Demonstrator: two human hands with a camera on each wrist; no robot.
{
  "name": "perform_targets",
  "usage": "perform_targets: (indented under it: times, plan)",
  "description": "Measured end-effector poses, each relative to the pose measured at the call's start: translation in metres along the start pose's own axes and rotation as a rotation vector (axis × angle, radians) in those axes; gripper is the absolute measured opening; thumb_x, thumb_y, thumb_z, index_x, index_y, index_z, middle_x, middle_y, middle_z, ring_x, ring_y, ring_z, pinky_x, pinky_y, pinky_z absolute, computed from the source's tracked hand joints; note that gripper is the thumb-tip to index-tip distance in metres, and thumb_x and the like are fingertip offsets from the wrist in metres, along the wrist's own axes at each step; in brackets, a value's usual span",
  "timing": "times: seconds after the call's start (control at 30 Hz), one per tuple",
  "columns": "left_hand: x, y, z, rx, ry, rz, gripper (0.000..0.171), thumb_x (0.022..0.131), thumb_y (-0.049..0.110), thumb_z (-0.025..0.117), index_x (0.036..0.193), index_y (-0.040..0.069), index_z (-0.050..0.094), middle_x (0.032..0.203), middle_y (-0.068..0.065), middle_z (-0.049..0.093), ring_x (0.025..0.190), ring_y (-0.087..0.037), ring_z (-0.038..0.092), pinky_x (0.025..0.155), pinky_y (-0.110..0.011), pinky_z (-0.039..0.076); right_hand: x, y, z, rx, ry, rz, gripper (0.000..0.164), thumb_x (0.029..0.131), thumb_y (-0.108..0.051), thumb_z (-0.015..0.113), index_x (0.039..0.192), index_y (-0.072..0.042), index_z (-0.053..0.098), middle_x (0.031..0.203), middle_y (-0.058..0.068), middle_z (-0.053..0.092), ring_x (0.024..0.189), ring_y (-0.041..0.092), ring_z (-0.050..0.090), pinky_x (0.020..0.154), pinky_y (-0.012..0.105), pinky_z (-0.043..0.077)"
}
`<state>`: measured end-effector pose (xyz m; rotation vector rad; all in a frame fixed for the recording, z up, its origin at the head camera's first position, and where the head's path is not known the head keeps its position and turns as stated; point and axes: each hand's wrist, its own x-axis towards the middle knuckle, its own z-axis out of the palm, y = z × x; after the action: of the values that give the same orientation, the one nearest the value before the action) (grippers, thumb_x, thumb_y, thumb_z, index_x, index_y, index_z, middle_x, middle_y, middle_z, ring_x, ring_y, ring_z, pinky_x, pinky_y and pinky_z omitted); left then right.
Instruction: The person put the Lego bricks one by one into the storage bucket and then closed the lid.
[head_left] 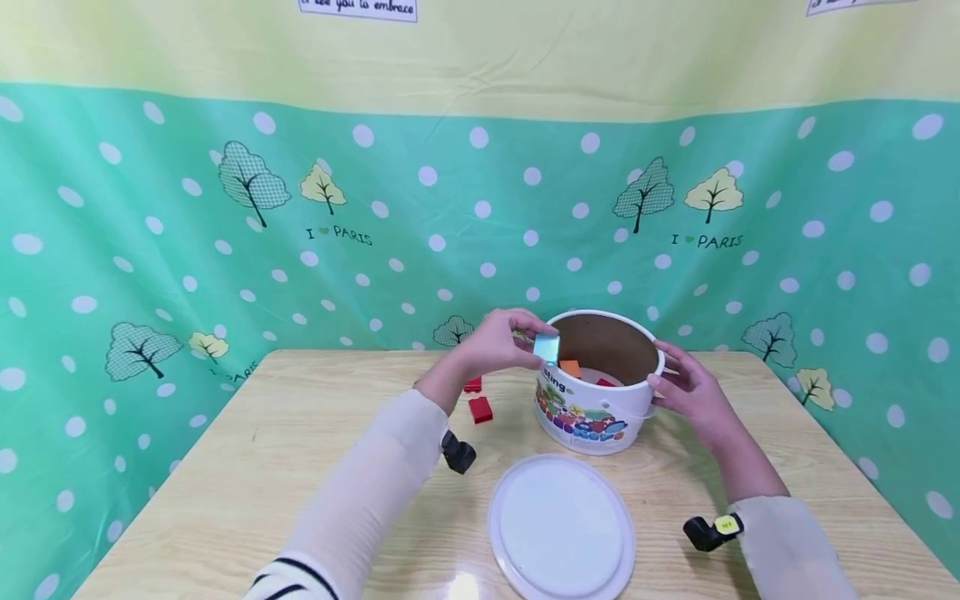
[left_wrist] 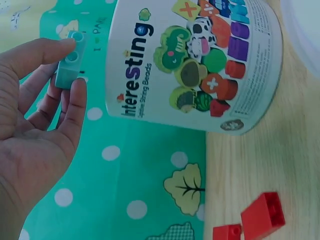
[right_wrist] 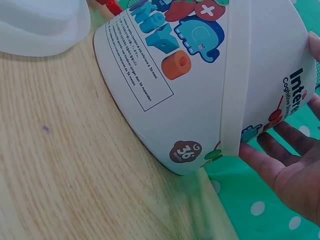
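Note:
My left hand (head_left: pixel 501 340) pinches a light teal toy building block (head_left: pixel 547 348) between thumb and fingers, at the left rim of a white bucket (head_left: pixel 592 429). Round studs show on the block (left_wrist: pixel 71 60) in the left wrist view. My right hand (head_left: pixel 692 390) grips the bucket's right side at the rim, and the bucket stands upright on the table. Inside lie an orange block (head_left: pixel 571 368) and a red piece (head_left: pixel 606 382); the rest of the inside is hidden by the front wall.
Two red blocks, one nearer (head_left: pixel 481 409) and one farther (head_left: pixel 472 386), lie on the wooden table (head_left: pixel 322 433) left of the bucket. A round white lid (head_left: pixel 561 529) lies in front of it. Behind the table hangs a green dotted curtain (head_left: pixel 405 283).

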<state>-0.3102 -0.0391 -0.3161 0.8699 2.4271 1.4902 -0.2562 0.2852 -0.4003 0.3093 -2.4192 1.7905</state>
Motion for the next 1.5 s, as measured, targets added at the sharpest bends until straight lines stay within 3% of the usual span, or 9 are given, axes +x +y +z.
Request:
perform_targets:
  times: [0.47, 0.73, 0.97, 1.5]
  plan:
    - [0.038, 0.009, 0.019, 0.148, 0.049, -0.050, 0.035, 0.077, 0.007, 0.081, 0.110, 0.017, 0.075, 0.105, 0.005, 0.064, 0.100, -0.016, 0.056, 0.079, -0.025, 0.053, 0.001, 0.001, 0.002, 0.002, 0.000, -0.004, 0.068, 0.098, -0.028, 0.060, 0.156, -0.018, 0.024, 0.150, 0.026, 0.030, 0.130, 0.047, 0.037, 0.086, 0.040, 0.054]
    - [0.048, 0.006, 0.030, 0.081, 0.069, -0.071, 0.034, 0.078, 0.003, 0.080, 0.111, 0.012, 0.074, 0.105, 0.000, 0.065, 0.097, -0.022, 0.058, 0.075, -0.026, 0.055, -0.003, 0.003, 0.002, -0.022, 0.003, 0.028, 0.071, 0.098, -0.029, 0.061, 0.156, -0.019, 0.022, 0.151, 0.026, 0.029, 0.131, 0.048, 0.037, 0.088, 0.050, 0.051]
    - [0.047, 0.008, 0.028, 0.079, 0.120, -0.041, 0.032, 0.080, 0.004, 0.078, 0.110, 0.014, 0.073, 0.119, -0.004, 0.060, 0.118, -0.031, 0.054, 0.082, -0.030, 0.054, -0.003, 0.003, 0.003, -0.012, 0.003, 0.016, 0.072, 0.097, -0.033, 0.061, 0.156, -0.019, 0.022, 0.152, 0.026, 0.028, 0.132, 0.048, 0.037, 0.089, 0.050, 0.051]
    - [0.023, 0.004, 0.006, -0.007, 0.139, -0.010, 0.034, 0.079, 0.002, 0.076, 0.110, 0.013, 0.072, 0.119, -0.014, 0.062, 0.113, -0.029, 0.057, 0.076, -0.030, 0.057, 0.000, 0.002, 0.001, -0.007, 0.011, -0.001, 0.071, 0.097, -0.032, 0.061, 0.156, -0.019, 0.023, 0.151, 0.026, 0.030, 0.131, 0.047, 0.037, 0.088, 0.045, 0.052]
